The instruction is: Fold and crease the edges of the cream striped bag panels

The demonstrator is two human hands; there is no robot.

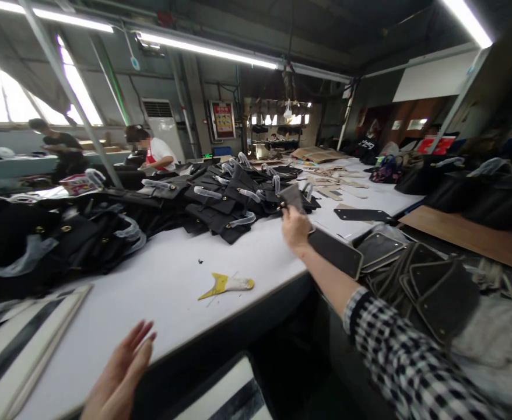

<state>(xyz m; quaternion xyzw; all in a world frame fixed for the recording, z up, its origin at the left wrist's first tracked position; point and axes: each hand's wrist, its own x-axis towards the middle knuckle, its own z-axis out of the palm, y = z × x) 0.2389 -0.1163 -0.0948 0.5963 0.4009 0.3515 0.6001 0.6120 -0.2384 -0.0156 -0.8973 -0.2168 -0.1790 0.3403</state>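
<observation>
My right hand (296, 228) reaches forward over the table with its fingers closed on a grey flat piece (291, 197), blurred by motion, beside a pile of black bags (221, 201) whose handles are wrapped in clear plastic. My left hand (120, 373) hovers at the table's near edge, fingers stretched and holding nothing. Between the hands, a pair of yellow thread snips (225, 284) with white wrapping lies on the white table (164, 309). Under my right forearm lie dark flat panels (335, 251) with pale edging.
More black bags (50, 239) are heaped at the left, behind pale boards (41, 344) with a dark stripe. Stacked dark panels (431, 286) and a brown board (470, 233) are at the right. Two people (153, 151) work at the back left.
</observation>
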